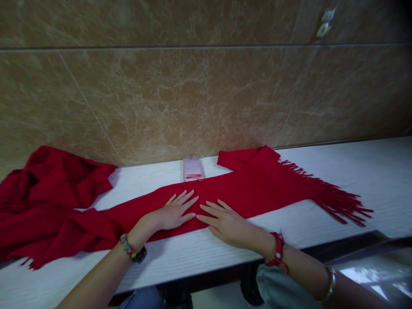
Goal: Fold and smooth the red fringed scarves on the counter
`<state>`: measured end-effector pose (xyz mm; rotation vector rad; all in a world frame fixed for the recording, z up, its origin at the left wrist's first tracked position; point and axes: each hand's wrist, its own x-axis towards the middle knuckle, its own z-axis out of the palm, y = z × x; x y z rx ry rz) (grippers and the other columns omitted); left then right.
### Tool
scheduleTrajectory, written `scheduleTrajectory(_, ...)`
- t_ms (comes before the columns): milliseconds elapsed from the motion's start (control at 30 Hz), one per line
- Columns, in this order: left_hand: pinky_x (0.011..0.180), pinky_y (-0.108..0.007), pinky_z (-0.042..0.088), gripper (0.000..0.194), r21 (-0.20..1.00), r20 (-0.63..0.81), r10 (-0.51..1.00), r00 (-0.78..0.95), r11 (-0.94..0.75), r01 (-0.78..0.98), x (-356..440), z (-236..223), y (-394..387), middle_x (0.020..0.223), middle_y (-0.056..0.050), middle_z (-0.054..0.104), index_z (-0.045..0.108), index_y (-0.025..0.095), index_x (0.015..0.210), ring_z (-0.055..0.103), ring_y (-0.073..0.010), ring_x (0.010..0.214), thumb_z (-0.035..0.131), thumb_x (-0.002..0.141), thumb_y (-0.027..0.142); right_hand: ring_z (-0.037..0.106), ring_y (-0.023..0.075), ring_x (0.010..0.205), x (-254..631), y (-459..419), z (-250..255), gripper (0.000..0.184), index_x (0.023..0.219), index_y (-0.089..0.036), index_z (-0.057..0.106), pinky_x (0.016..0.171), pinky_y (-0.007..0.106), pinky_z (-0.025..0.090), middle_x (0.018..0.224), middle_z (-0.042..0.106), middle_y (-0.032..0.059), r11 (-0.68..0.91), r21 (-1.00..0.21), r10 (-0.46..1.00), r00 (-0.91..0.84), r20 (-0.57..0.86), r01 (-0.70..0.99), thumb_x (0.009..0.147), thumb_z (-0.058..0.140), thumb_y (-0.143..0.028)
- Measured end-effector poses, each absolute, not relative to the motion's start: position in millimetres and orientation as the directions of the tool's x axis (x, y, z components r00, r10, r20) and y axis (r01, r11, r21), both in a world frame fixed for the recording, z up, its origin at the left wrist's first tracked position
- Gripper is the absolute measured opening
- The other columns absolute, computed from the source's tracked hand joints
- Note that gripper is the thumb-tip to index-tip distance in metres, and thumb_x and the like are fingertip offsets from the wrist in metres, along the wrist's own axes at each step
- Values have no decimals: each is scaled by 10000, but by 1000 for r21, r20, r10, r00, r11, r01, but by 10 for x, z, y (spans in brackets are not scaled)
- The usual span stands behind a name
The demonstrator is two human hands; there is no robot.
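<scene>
A long red scarf [267, 184] lies along the white table, flattened in the middle and on the right. Its fringe [341, 199] spreads toward the right, while the left part is bunched in loose folds. My left hand [175, 211] rests flat on the middle of the scarf with fingers spread, a ring on one of them. Just to its right, my right hand [227, 223] also lies on the cloth, fingers stretched out and apart. The fingertips of the two hands are close together. Neither hand grips anything.
Behind the scarf, a small pale packet or card [193, 168], partly blurred out, lies near the wall. A brown marbled wall [174, 98] borders the back of the white table [360, 163]. The table's front edge runs below my wrists.
</scene>
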<state>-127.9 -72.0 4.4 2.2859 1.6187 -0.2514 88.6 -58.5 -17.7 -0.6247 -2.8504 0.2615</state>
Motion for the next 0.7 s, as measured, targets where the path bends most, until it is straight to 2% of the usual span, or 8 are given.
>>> scheduleTrajectory(133, 1041, -461, 76, 566, 153, -329, 879, 345, -311, 938, -1285, 41, -729, 1446, -55, 14, 127, 249, 1365, -23, -222, 1314, 247, 863, 481, 229, 218, 1275, 983, -510, -64, 457, 1293, -263, 362, 1024, 482, 174, 1364, 343, 64, 894, -243, 415, -901, 129, 377, 873, 326, -440)
scheduleTrajectory(267, 1056, -403, 70, 536, 144, -176, 880, 442, -421, 896, -1242, -21, -723, 1446, -52, 63, 168, 226, 1361, 23, -189, 1318, 270, 872, 420, 147, 221, 1300, 1087, -311, 27, 520, 1340, -208, 273, 1029, 471, 182, 1399, 264, 85, 820, -239, 564, -804, 187, 520, 883, 269, -457)
scheduleTrajectory(367, 1059, -377, 86, 554, 119, -113, 892, 437, -425, 898, -1159, -50, -724, 1443, -59, 95, 154, 198, 1367, 54, -183, 1318, 227, 877, 446, 138, 250, 1299, 1105, -198, -42, 579, 1348, -146, 250, 1015, 476, 211, 1405, 225, 132, 785, -200, 617, -771, 157, 587, 877, 253, -482)
scheduleTrajectory(500, 1047, -415, 110, 610, 83, -175, 935, 310, -300, 950, -1070, -31, -734, 1436, -89, 100, 162, 173, 1367, 64, -232, 1314, 225, 858, 502, 194, 261, 1284, 1092, -168, -180, 589, 1336, -131, 280, 1012, 485, 209, 1389, 257, 148, 804, -120, 594, -798, 104, 583, 875, 237, -496)
scheduleTrajectory(700, 1046, -432, 102, 644, 82, -227, 931, 285, -273, 958, -1064, 7, -735, 1433, -97, 61, 114, 143, 1374, 36, -242, 1313, 225, 854, 507, 160, 272, 1291, 1130, -82, -165, 576, 1343, -127, 260, 1005, 513, 199, 1402, 228, 134, 757, -46, 648, -739, 185, 652, 883, 236, -473)
